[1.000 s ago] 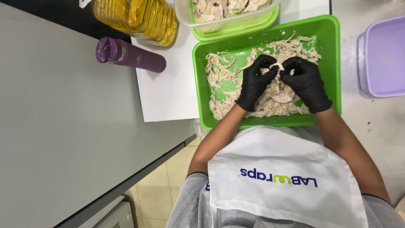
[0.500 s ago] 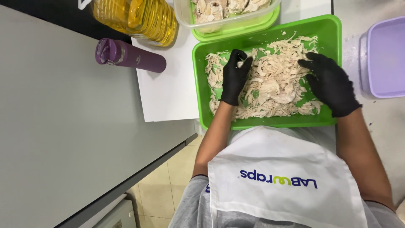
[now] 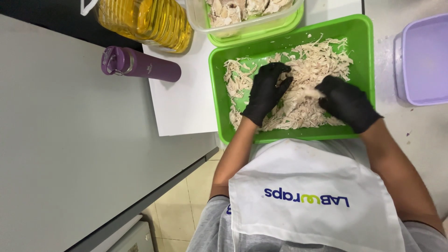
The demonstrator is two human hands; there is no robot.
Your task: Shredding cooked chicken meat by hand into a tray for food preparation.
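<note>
Shredded chicken [image 3: 298, 88], green tray [image 3: 364, 32]: light, soft, moist strands; pinch in small tufts. Left hand [image 3: 267, 91] loosely curled, grip unclear; right hand [image 3: 347, 102] pinching a tuft.

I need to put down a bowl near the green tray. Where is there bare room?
The white sheet, between purple bottle and green tray, is bare; so is the grey top. The tray is crowded: shredded meat, both hands.

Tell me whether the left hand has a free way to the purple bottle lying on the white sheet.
Probably yes: the left hand rests in the green tray, and only the tray's low rim and bare white sheet lie between it and the purple bottle.
</note>
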